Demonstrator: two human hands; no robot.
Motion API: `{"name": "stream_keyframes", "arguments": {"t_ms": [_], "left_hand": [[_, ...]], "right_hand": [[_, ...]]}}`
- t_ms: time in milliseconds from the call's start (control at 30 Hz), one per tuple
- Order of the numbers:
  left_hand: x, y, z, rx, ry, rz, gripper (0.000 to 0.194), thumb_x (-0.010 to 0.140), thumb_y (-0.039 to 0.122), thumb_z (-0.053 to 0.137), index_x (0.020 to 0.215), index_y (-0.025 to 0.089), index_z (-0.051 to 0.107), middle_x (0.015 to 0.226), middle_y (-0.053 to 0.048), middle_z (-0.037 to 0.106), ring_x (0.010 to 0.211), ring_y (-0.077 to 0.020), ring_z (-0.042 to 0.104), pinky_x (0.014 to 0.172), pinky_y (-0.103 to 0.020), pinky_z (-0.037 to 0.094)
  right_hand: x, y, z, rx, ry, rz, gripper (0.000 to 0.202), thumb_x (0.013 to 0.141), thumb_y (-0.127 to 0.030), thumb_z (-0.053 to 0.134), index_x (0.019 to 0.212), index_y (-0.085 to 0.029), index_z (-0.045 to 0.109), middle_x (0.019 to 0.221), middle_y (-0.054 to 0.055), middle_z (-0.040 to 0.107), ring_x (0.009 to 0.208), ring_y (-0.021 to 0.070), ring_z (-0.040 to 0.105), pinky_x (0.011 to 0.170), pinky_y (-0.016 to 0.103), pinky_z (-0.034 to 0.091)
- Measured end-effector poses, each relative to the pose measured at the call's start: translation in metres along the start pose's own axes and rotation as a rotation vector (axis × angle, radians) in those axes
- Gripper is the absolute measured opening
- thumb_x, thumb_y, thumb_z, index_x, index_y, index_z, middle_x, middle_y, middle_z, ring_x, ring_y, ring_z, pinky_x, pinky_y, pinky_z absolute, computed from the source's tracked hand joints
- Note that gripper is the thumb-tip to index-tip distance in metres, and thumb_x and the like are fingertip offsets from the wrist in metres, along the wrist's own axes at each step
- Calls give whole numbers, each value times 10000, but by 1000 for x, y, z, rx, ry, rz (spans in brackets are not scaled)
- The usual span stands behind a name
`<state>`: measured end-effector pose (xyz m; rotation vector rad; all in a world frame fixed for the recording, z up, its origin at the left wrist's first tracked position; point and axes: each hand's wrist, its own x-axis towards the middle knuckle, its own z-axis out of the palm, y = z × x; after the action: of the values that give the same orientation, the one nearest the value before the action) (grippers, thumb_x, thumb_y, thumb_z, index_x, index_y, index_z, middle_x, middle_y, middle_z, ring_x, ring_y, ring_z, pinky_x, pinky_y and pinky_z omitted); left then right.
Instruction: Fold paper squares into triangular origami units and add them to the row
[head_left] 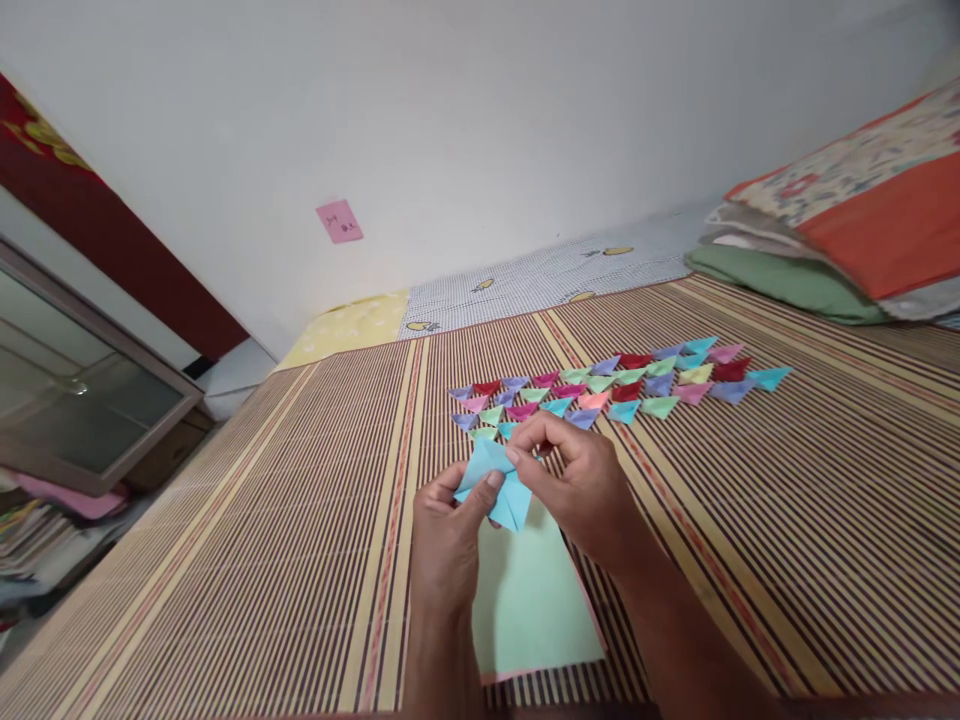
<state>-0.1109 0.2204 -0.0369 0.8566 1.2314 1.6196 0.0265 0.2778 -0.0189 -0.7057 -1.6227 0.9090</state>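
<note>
1. Folding the blue paper (516,500) seems to be the step in hand; the person holds it between both hands, over the far end of the green sheet (538,610) and just on the near side of the rows of folded pieces (626,392).

2. The left grip (450,525) pinches the paper at its left and lower part, thumb laid flat on the upper face, fingers behind. This looks like the steadying hand, so it would do best to press firmly without buckling the layers.

3. The right grip (583,480) pinches the upper right edge between thumb and forefinger. Small, exact shifts of these fingertips should serve better than a hard pull, since thin paper could tear or take a stray crease.

4. A crease line runs down the lower part of the paper. Keeping edges lined up to such lines before pressing would probably give a neater fold.

5. The paper appears raised off the sheet, with nothing firm behind it but fingers. Running a thumbnail along each fold would likely sharpen it; pressing against the ridged mat (315,530) might leave marks.

6. The nearest pieces lie close beyond the knuckles, so low, compact wrist movements should avoid knocking their rows askew.
</note>
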Motion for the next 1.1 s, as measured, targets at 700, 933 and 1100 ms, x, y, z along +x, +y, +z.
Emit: {"name": "stream_keyframes", "arguments": {"t_ms": [700,933,1100], "left_hand": [[-3,7,-4,182,91,276,131,784,320,837,759,200,788,758,-3,614,663,-124,520,583,-229,418],[-4,2,2,95,178,189,224,753,371,860,740,187,733,588,41,550,532,-93,465,508,-198,389],[-3,-1,4,28,216,183,298,716,387,882,697,165,683,557,52,519,494,-72,433,469,-172,375]], "right_hand": [[-2,9,-6,430,-165,293,135,861,-316,743,836,-190,699,796,22,688,746,168,663,699,308,564],[-3,5,4,301,-60,228,145,893,-298,696,802,-194,652,787,32,671,685,171,639,624,301,561],[-5,4,7,236,-26,212,140,888,-264,683,780,-194,629,799,28,663,663,163,635,590,287,557]]}}
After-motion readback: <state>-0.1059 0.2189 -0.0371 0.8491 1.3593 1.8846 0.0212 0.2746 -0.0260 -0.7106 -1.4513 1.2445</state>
